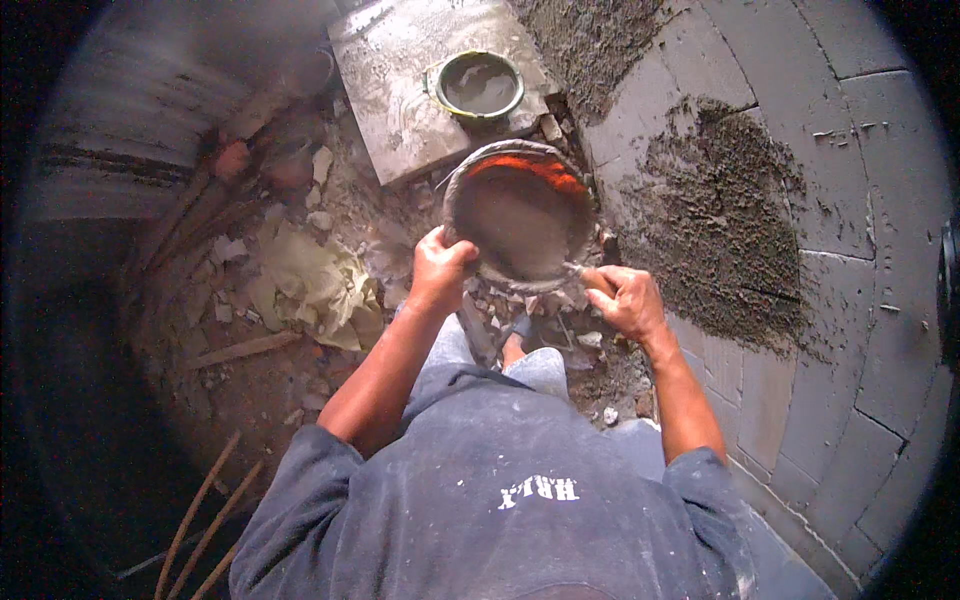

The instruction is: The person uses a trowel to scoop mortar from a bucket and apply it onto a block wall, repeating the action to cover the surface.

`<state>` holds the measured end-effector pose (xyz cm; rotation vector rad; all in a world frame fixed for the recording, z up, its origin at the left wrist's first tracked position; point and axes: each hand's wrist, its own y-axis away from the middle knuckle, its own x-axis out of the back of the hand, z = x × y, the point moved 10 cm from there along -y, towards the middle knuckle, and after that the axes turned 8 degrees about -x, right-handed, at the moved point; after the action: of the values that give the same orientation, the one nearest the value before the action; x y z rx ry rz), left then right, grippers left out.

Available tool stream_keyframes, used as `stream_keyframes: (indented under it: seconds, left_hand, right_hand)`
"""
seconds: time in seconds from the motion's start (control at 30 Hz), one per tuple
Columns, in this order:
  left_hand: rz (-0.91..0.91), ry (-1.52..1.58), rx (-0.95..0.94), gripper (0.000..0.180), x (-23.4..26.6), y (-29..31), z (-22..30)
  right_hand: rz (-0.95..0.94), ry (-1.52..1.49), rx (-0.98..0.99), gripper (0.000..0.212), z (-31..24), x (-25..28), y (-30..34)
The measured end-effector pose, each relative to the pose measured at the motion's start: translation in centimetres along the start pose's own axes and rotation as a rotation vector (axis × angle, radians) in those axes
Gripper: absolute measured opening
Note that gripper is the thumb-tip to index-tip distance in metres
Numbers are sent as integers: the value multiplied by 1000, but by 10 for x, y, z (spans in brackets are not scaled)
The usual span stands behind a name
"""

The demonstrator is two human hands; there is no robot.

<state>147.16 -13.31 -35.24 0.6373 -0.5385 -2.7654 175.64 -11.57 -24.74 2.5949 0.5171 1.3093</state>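
Around the held bucket; rubble

Tool: we see its handle, but cannot make out its far end at the bucket.
Left hand: most fingers are hidden from us behind the bucket's rim.
Right hand: its fingertips curl out of our sight.
Slab: cut off by the top edge.
Rods: cut off at the bottom.
Dark thing: cut off at right; we cannot identify it.
Left wall: blurred.
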Motion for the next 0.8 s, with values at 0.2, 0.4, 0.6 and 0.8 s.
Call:
stream_keyframes:
  seconds: [0.2, 0.4, 0.6, 0.8]
  left_hand:
    - [190, 12, -20, 32, 33, 22, 25]
    - [480, 95, -143, 29, 78, 66, 15]
    - [651, 24, -116, 29, 110, 121, -2]
    - [646, 8, -122, 29, 99, 162, -24]
  right_hand:
    - [-27, 137, 214, 35, -68, 16, -8]
    - [-278, -278, 215, 34, -38, 8, -3]
    - [-669, -838, -247, 26, 137, -34, -14]
    - [300, -577, -313, 18, 259, 262, 28]
